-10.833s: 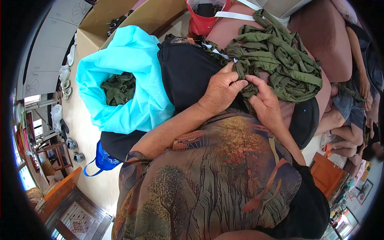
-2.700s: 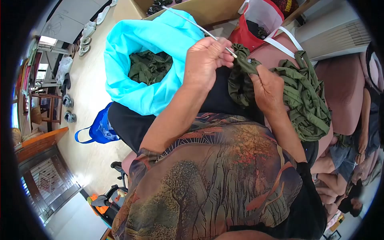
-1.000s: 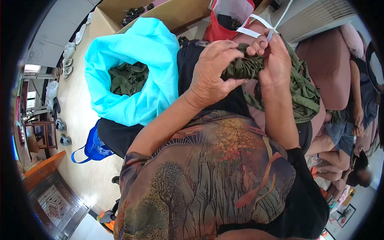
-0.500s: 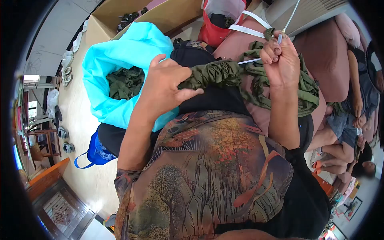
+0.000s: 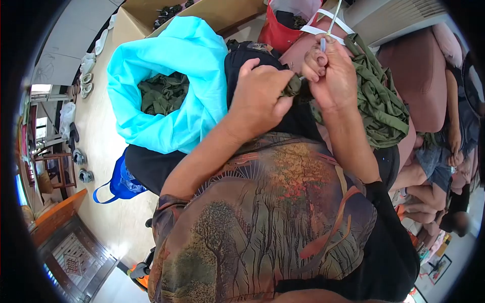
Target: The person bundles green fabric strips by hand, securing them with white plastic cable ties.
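My left hand (image 5: 260,98) is closed around a bunched end of dark green fabric (image 5: 291,87), close beside my right hand. Between thumb and fingers, my right hand (image 5: 331,73) pinches a thin rod (image 5: 323,44) with a pale bluish-white end; a thin light cord or rod (image 5: 334,19) runs up from it. To the right of my right hand, a heap of green fabric (image 5: 379,98) lies over the pink seat. A bright turquoise bag (image 5: 207,73) stands open at the left, with more green fabric (image 5: 164,94) inside.
A cardboard box (image 5: 132,22) and a red bag (image 5: 278,33) with white straps are at the top. A blue bag (image 5: 119,182) lies left on the floor, near shoes (image 5: 86,175). Other people (image 5: 429,169) sit at the right, beyond a pink cushion (image 5: 415,76).
My left hand has moved right, up to my right hand, and the stretch of gathered green fabric between them is now mostly out of sight. My right hand has shifted slightly left.
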Available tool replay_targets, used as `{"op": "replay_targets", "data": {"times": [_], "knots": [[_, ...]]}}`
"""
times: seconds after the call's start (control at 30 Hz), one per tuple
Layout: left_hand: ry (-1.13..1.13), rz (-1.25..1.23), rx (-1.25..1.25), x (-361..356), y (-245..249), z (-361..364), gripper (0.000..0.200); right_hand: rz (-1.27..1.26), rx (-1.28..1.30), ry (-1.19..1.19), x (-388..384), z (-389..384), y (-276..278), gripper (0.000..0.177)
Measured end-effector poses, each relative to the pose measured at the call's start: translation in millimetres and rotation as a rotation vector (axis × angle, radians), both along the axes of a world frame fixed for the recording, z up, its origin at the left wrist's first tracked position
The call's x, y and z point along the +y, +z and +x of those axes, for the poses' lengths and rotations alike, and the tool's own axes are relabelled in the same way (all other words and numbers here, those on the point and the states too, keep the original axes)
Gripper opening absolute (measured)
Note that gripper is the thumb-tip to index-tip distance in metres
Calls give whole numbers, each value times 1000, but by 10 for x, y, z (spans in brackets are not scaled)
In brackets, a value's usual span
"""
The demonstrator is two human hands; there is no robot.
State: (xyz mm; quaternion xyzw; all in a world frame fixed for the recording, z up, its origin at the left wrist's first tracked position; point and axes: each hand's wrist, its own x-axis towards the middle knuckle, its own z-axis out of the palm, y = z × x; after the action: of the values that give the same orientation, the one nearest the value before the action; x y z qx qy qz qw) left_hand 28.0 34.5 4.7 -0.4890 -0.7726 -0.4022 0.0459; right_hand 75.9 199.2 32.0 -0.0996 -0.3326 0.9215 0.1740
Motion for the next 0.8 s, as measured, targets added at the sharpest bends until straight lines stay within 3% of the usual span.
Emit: {"op": "replay_targets", "data": {"times": [0.1, 0.2, 0.3, 0.4, 0.53, 0.67, 0.7, 0.8], "knots": [[-29, -115, -177, -192, 140, -128, 26, 81, 56, -61, 220, 41, 40, 18], [-232, -320, -305, -540, 109, -421, 23, 143, 91, -131, 508, 99, 96, 17], [-160, -119, -807, -829, 91, -498, 24, 178, 90, -185, 808, 197, 76, 19], [-334, -197, -335, -942, 17, -637, 31, 153, 108, -196, 891, 228, 51, 19], [-191, -428, 146, -845, 140, -439, 33, 183, 56, -129, 621, 203, 7, 18], [-126, -387, 216, -701, 102, -201, 31, 202, -55, 70, 43, 198, -134, 18], [-97, -404, 281, -671, 81, -170, 30, 311, -68, 133, -44, 207, -246, 19], [-100, -401, 165, -723, 10, -125, 34, 322, -85, 226, -173, 255, -351, 21]]}}
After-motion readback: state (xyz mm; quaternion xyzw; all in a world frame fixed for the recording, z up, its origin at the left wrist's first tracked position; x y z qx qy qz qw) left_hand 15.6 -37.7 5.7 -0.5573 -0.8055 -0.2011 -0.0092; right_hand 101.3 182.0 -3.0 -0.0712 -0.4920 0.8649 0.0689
